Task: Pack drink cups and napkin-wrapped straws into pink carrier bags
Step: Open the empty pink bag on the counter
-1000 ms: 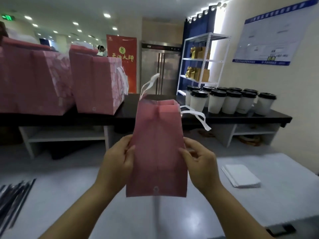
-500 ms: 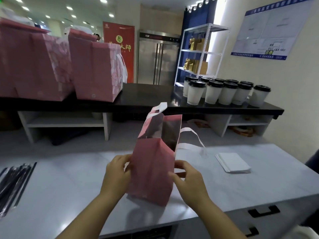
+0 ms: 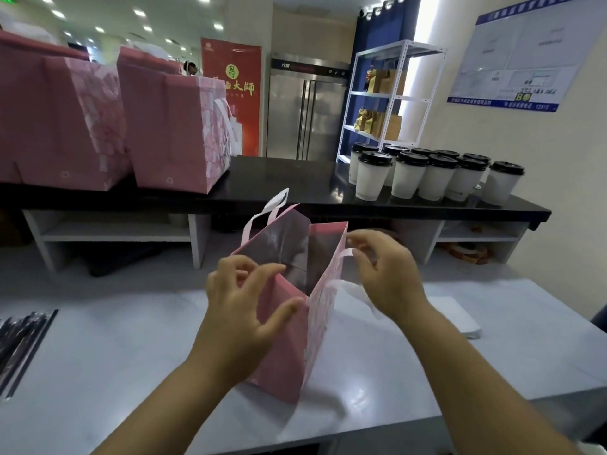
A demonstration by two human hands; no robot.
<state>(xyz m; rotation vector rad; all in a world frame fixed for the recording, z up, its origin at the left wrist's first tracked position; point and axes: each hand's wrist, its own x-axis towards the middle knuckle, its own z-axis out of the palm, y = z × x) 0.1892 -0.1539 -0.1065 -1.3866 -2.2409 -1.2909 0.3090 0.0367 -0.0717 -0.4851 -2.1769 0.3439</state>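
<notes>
A small pink carrier bag point(image 3: 284, 356) with white ribbon handles stands upright on the grey table point(image 3: 115, 356), its mouth open. My left hand point(image 3: 239, 310) is at the bag's left side, fingers loosely spread and thumb lying against the front face. At the right rim, by the white handle, my right hand point(image 3: 391, 277) hovers with relaxed fingers and grips nothing that I can see. Several white drink cups point(image 3: 407, 178) with black lids stand on the black counter point(image 3: 289, 185) behind. Dark wrapped straws point(image 3: 19, 339) lie at the table's left edge. White napkins point(image 3: 456, 316) lie to the right.
Two large pink bags point(image 3: 170, 136) point(image 3: 49, 119) stand on the left of the black counter. A white metal shelf point(image 3: 387, 100) with brown packets stands behind the cups. The table's front edge is close below the bag.
The bag went from flat and held up in both hands to standing opened on the table. Both hands moved from its sides up to the rim and loosened.
</notes>
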